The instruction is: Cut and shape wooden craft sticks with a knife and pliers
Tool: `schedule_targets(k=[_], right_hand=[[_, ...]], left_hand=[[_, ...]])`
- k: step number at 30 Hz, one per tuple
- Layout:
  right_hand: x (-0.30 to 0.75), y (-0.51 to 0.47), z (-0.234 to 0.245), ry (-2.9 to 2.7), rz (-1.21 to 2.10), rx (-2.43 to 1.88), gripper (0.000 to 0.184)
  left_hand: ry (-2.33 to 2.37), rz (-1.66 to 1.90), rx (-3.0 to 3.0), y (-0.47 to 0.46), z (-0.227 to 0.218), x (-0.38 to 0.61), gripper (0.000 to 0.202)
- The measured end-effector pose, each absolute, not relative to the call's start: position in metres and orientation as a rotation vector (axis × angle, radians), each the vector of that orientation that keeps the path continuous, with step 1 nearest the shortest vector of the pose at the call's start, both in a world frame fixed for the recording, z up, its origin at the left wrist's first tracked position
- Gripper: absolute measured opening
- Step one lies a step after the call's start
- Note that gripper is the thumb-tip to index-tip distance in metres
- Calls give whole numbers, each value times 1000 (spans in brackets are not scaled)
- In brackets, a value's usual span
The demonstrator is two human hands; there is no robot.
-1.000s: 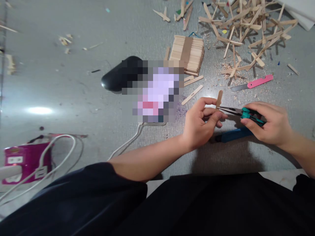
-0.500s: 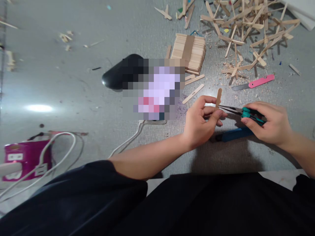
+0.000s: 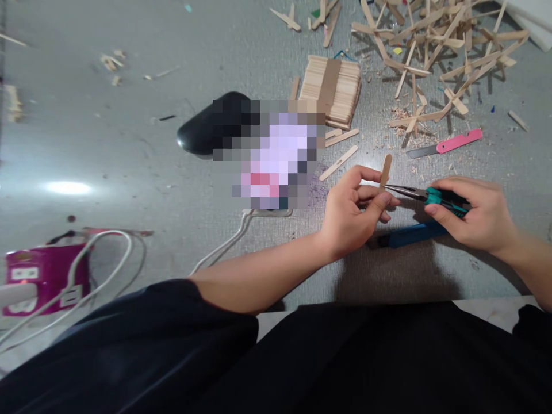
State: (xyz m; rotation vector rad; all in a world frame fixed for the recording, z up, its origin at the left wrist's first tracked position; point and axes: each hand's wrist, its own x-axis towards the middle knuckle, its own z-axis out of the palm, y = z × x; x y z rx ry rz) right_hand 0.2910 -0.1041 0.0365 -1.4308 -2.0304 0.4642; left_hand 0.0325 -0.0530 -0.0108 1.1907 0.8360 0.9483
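A wooden craft stick (image 3: 386,169) stands tilted upward, pinched between the thumb and fingers of my left hand (image 3: 360,210). My right hand (image 3: 476,215) is wrapped round the green and black handles of a pair of needle-nose pliers (image 3: 409,192). The tips of the pliers meet the edge of the stick just above my left thumb; whether they bite into it I cannot tell. Under the pliers lies a blue utility knife (image 3: 416,233), its right end hidden by my right hand.
A pink-handled knife (image 3: 459,141) lies beyond the pliers. Joined craft sticks (image 3: 451,40) are heaped at the back right, near a banded stick bundle (image 3: 345,92). Left are a black case (image 3: 211,129), a blurred-out phone-like object (image 3: 276,149), a white cable (image 3: 224,244) and a purple power strip (image 3: 47,270).
The top of the craft stick leans slightly further right. My right hand and the pliers have shifted a little to the right; the left hand is nearly still.
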Motion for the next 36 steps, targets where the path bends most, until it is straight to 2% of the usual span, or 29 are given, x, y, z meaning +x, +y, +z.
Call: schedule_targets(k=[2, 7, 15, 24, 36], right_hand=[[292, -104, 39, -2064, 455, -1400, 14], [295, -104, 43, -2179, 425, -1306, 18], [293, -105, 41, -2253, 234, -1281, 24], [291, -107, 39, -2302, -27, -1269, 27], [293, -110, 37, -2269, -22, -1354, 30]], left_hand=[[797, 1000, 1250, -50, -12, 31, 23], [757, 1158, 1422, -36, -10, 29, 43], [882, 1267, 1540, -31, -7, 32, 50], [912, 1136, 1398, -34, -4, 33, 58], [870, 1082, 1355, -35, -5, 33, 55]])
